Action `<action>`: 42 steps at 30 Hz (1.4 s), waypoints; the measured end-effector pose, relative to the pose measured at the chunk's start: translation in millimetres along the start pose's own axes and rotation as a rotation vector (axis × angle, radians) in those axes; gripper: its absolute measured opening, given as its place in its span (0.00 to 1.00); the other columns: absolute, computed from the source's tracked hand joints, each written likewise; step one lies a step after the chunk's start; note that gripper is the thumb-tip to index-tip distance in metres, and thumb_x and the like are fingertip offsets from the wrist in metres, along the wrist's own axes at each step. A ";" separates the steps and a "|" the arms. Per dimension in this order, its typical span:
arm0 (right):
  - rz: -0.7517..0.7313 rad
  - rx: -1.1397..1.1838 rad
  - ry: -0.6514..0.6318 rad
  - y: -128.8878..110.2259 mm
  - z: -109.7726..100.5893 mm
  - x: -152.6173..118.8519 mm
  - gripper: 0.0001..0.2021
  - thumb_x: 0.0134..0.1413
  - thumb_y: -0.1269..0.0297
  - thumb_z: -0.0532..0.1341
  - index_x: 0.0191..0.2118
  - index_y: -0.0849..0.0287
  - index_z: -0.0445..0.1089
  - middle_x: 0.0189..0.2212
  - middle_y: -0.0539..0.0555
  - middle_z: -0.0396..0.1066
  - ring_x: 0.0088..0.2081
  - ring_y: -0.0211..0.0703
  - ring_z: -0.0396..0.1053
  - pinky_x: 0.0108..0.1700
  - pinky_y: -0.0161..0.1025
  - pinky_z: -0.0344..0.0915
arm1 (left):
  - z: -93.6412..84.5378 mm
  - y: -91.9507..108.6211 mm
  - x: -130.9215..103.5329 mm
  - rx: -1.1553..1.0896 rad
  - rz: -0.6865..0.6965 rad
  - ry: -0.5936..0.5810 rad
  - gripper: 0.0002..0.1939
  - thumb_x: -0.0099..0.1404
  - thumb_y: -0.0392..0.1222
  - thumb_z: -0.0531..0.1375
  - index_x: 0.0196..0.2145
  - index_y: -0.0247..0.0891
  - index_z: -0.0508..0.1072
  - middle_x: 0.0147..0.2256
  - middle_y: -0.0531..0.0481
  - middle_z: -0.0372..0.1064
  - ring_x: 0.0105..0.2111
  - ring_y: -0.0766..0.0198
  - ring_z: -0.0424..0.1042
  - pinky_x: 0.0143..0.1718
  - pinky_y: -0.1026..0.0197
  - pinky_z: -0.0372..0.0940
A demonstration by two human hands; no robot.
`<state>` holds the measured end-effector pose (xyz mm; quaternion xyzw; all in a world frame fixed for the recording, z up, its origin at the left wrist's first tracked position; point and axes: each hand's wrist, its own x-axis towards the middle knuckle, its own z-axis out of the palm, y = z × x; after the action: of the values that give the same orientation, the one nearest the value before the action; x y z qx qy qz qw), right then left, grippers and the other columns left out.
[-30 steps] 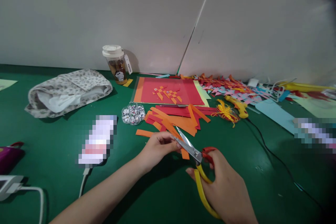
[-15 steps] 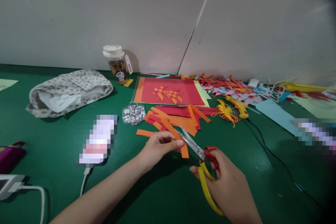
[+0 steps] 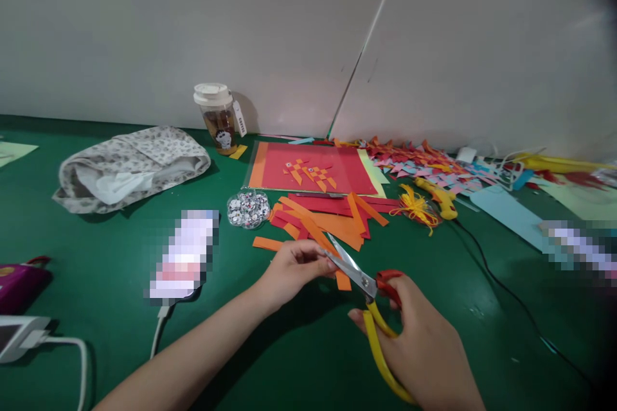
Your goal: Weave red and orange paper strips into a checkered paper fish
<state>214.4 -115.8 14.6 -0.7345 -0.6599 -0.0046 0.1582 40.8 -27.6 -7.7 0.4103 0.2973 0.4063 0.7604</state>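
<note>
On the green table [image 3: 270, 366], the red sheet [image 3: 349, 164] lies flat beyond loose paper strips [image 3: 344, 228]. My right hand [image 3: 427, 340] grips the scissors [image 3: 365, 282] by their handles, blades parted. My left hand [image 3: 295, 275] pinches, between thumb and fingers, the orange strip [image 3: 344, 281], located at the blades.

Scissors [image 3: 366, 283] wider open, back over orange strip [image 3: 344, 280]

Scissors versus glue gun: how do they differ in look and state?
The scissors are in the right hand, blades parted; the glue gun lies on the table. The scissors have red and yellow handles; the glue gun is mostly yellow, with a dark cord. Both show yellow.
</note>
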 end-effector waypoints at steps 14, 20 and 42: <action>0.017 0.068 -0.006 -0.6 2.2 -2.6 0.17 0.43 0.49 0.61 0.35 0.54 0.63 0.27 0.51 0.69 0.26 0.45 0.70 0.24 0.36 0.63 | -0.7 -0.2 -0.6 0.042 0.007 -0.001 0.12 0.47 0.45 0.69 0.26 0.34 0.76 0.25 0.50 0.73 0.27 0.65 0.71 0.34 0.62 0.67; 0.030 0.063 -0.018 0.0 4.4 -1.4 0.18 0.42 0.46 0.61 0.34 0.54 0.62 0.26 0.50 0.70 0.25 0.44 0.70 0.23 0.35 0.63 | -0.7 -0.4 -0.2 0.023 0.011 -0.010 0.11 0.48 0.43 0.68 0.27 0.34 0.76 0.26 0.51 0.73 0.27 0.67 0.71 0.33 0.64 0.67; -0.030 0.040 0.044 1.1 3.6 -1.9 0.17 0.43 0.45 0.61 0.30 0.54 0.62 0.22 0.47 0.67 0.21 0.40 0.67 0.21 0.33 0.60 | 0.6 -0.2 0.1 0.008 0.013 -0.019 0.10 0.48 0.42 0.69 0.26 0.34 0.76 0.26 0.51 0.73 0.27 0.68 0.70 0.32 0.66 0.66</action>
<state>214.4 -116.9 10.5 -0.7208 -0.6673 -0.0100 0.1871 41.5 -27.7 -7.6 0.4190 0.2890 0.4061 0.7589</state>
